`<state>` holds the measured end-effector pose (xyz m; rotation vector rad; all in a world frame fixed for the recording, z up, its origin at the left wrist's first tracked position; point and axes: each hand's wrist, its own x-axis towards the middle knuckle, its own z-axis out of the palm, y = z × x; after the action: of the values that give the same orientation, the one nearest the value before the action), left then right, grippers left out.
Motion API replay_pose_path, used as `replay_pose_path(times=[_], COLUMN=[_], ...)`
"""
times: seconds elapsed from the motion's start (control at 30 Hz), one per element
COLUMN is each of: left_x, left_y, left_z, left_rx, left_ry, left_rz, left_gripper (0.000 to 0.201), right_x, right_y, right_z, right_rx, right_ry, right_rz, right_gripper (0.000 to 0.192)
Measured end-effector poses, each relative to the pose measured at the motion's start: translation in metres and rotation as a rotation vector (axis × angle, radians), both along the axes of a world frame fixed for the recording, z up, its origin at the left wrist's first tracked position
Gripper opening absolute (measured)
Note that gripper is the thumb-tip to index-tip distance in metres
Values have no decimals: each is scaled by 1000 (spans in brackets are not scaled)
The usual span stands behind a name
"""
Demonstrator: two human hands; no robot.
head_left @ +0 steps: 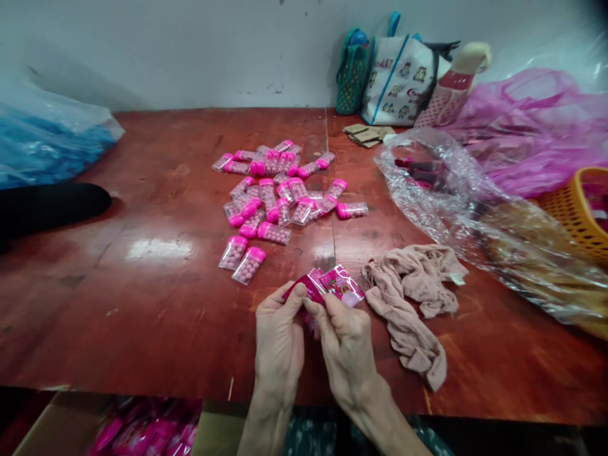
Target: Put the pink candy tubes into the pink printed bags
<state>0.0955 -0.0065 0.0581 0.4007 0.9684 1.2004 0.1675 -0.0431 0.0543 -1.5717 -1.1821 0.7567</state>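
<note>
Left hand (279, 339): fingers pinching the pink packet (332, 286).
Right hand (346, 345): fingers gripping the same packet.
Nearby: capped tubes (275, 190), beige cloth (413, 297) lying on the surface (156, 304).

tote bag (401, 82) print, not legible

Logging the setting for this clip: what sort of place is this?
Probably a small hand-packing workbench. Pink-capped candy vials lie heaped on a worn red table, both hands hold a pink packet, and a carton of pink packets sits below.
</note>
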Motion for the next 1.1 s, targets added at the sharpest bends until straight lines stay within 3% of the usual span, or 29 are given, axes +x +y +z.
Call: replay_pose_path(times=[0.1, 0.23, 0.33, 0.43, 0.6, 0.67, 0.9, 1.1], left_x=[-15, -31, -37, -41, -47, -49, -57, -66], left_y=[6, 11, 10, 6, 1, 0, -1, -7], left_z=[-3, -9, -12, -14, -15, -13, -14, -19], left_rx=[-31, -45, -55, -29, -1, -13, -33, 97], left_ry=[16, 46, 68, 96, 143, 149, 144, 281], left_rz=[24, 78, 128, 148, 174, 217, 289, 328], left_gripper=[18, 22, 23, 20, 15, 15, 22, 26], right_x=[-2, -6, -14, -18, -21, -24, -40, -41], right_y=[3, 6, 7, 7, 8, 9, 12, 14], right_z=[1, 4, 2, -1, -1, 3, 0, -4], right_rx=[-34, -100, -141, -140, 0, -2, -187, -94], right_ry=[25, 212, 301, 188, -79, -67, 299, 89], right_rz=[70, 125, 127, 98, 79, 95, 112, 114], right_gripper=[32, 5, 8, 16, 19, 15, 7, 7])
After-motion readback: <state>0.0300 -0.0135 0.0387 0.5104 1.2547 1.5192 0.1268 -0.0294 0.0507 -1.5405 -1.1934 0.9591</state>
